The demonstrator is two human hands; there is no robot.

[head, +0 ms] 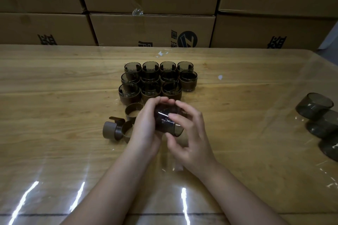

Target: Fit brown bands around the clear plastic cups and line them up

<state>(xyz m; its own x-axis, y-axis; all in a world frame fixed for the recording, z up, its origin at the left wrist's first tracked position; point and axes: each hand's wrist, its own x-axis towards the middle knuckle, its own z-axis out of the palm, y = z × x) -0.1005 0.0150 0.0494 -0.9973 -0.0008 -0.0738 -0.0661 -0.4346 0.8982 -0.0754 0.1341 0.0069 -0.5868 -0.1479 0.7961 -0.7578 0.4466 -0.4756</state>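
hands | left hand (146, 126) and right hand (190, 137) grip one clear cup (161, 113), fingers (184, 107) curled round it, over desk (54, 97) centre | banded cups (157, 80) 12 o'clock; loose brown bands (118, 129) 9 o'clock; bare cups (318, 113) 3 o'clock

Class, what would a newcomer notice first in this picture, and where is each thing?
The left hand and right hand grip one tinted clear cup at the centre of the table. Just behind stands a block of banded cups in three rows; loose brown bands lie left of the hands. Bare cups sit at the right edge, and cardboard boxes are stacked behind the table.
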